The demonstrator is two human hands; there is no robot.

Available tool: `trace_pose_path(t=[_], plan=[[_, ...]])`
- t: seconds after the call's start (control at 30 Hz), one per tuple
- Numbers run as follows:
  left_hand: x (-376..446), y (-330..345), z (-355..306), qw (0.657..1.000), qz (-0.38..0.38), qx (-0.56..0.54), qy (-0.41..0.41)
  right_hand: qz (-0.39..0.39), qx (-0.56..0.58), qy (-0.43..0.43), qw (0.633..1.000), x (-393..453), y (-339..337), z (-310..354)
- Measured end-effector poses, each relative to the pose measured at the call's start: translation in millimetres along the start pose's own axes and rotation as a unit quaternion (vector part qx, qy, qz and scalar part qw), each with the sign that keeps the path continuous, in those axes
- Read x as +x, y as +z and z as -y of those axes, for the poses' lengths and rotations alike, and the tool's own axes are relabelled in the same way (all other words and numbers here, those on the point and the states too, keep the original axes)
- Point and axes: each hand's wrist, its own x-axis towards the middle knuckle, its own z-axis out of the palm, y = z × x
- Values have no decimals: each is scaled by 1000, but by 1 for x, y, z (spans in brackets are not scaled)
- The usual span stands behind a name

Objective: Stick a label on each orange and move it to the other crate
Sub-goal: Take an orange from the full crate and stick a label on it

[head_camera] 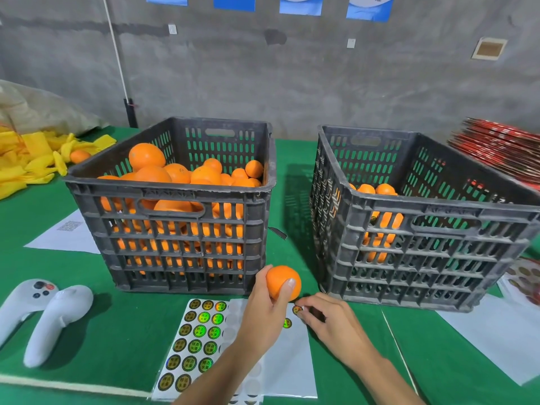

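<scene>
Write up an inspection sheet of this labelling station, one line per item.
Surface: green table cover, papers lying on it.
Job's things: left crate heaped with oranges; right crate holds a few; sticker sheet partly used.
Clutter: two white controllers; yellow wrappers with a stray orange; red stack at far right.
Hands: left hand grips an orange; right hand pinches a label at the sheet.
Cables: white line runs down the wall.
Surroundings: grey concrete wall, blue posters along the top.
</scene>
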Motion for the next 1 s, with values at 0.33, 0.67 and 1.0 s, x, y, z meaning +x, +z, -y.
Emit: trace_pose_path(t=[0.33, 0.67, 1.0], plan=[[0, 0, 1, 1000, 4, 20, 0, -15, -29, 16, 999, -4, -1, 4], [-1, 0, 0, 1000, 3, 25, 3, -6, -38, -8, 999, -4, -3, 6], [0, 0, 3, 999, 1, 34, 9, -27, -86, -42, 995, -7, -4, 9]])
